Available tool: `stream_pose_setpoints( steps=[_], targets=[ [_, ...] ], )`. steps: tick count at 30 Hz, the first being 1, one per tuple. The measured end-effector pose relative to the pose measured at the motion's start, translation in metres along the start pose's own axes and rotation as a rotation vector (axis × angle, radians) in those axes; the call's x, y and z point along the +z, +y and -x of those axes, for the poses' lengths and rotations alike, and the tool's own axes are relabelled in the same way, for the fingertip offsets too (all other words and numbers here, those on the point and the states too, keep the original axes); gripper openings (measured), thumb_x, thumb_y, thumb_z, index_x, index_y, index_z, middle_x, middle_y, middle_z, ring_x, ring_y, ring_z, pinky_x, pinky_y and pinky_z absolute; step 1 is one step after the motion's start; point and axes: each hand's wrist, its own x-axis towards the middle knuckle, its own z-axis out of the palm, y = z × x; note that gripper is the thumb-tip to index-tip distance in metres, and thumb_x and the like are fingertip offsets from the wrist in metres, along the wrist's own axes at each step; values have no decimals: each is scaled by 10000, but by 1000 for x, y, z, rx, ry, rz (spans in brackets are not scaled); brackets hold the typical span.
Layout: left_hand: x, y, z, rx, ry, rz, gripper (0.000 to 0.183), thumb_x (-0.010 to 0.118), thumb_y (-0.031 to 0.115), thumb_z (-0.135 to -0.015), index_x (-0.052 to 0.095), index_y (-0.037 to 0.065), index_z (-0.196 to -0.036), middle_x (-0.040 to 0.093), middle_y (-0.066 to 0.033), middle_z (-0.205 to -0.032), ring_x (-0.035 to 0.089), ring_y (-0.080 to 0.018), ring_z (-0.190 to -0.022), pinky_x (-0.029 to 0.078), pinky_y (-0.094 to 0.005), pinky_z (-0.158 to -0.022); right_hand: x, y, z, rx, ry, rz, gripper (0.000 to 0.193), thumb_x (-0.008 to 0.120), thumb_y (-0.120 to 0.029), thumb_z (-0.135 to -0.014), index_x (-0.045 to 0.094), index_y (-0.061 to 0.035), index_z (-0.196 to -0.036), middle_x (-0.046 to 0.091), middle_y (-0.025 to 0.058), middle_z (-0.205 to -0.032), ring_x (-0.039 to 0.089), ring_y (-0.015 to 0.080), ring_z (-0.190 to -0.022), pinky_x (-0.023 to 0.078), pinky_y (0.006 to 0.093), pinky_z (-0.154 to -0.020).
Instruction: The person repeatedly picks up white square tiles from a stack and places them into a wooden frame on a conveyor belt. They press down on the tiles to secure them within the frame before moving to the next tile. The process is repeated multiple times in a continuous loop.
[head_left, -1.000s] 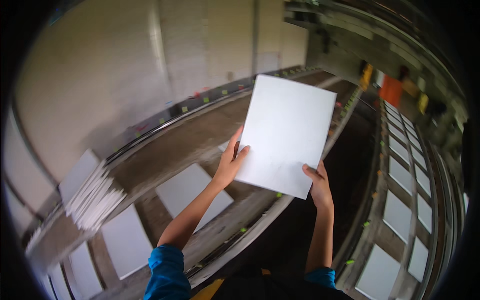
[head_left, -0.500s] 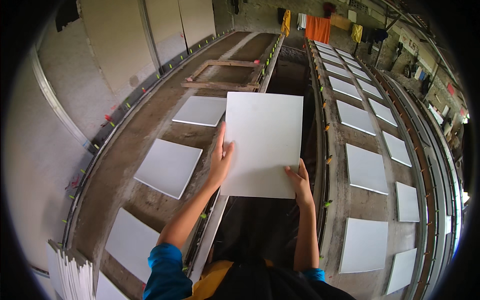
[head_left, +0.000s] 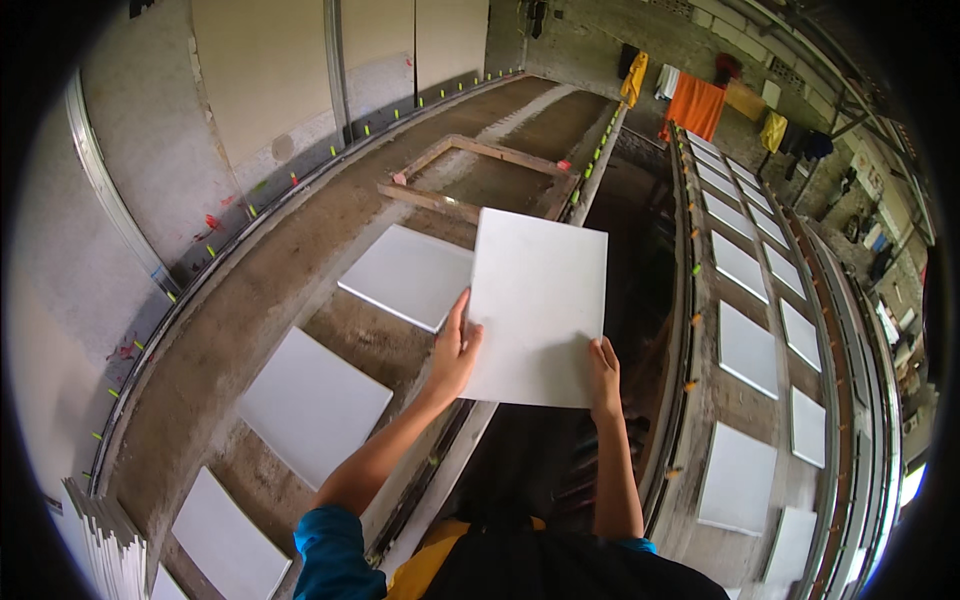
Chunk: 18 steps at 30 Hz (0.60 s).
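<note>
A white rectangular board point(head_left: 538, 310) is held up in front of me, over the dark gap between two long tables. My left hand point(head_left: 455, 352) grips its left edge, thumb on the face and fingers along the side and behind. On the lower right edge my right hand point(head_left: 604, 378) is closed the same way. Behind the held board's left edge lies a similar white board point(head_left: 410, 275) on the left table. Two more stand out nearer me, a larger-looking board point(head_left: 315, 405) and another board point(head_left: 230, 535) toward the lower left.
The long left table point(head_left: 250, 310) bears an empty wooden frame point(head_left: 440, 205) farther along. Rows of white boards point(head_left: 748, 348) cover the right table. A stack of thin white boards point(head_left: 115, 545) stands at lower left. Coloured clips line the table edges; an orange cloth point(head_left: 692, 105) hangs beyond.
My view has shifted leftward and forward along the left table, so its boards appear nearer. The held board stays in both hands, now slightly tilted.
</note>
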Motion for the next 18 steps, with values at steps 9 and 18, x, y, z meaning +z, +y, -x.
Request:
stream_pose_setpoints(
  steps=[9,18],
  targets=[
    [92,-52,-152,133,52,-4,519,476,158,-874,237,78,-1328,348,9,-677,333,-88,-603,332,-222,-583,-49,7,-168,-34,76,20,258,435,-270,-896,518,-35,-965,473,-24,-789,413,65,-725,352,210,-664],
    [151,-75,-258,-88,-95,192,376,435,145,-898,361,61,-1257,508,-78,-1092,495,-116,-941,407,-240,-803,-132,17,-306,-52,146,-59,284,448,-260,-896,494,2,-995,495,-3,-826,434,76,-742,364,220,-666]
  ],
)
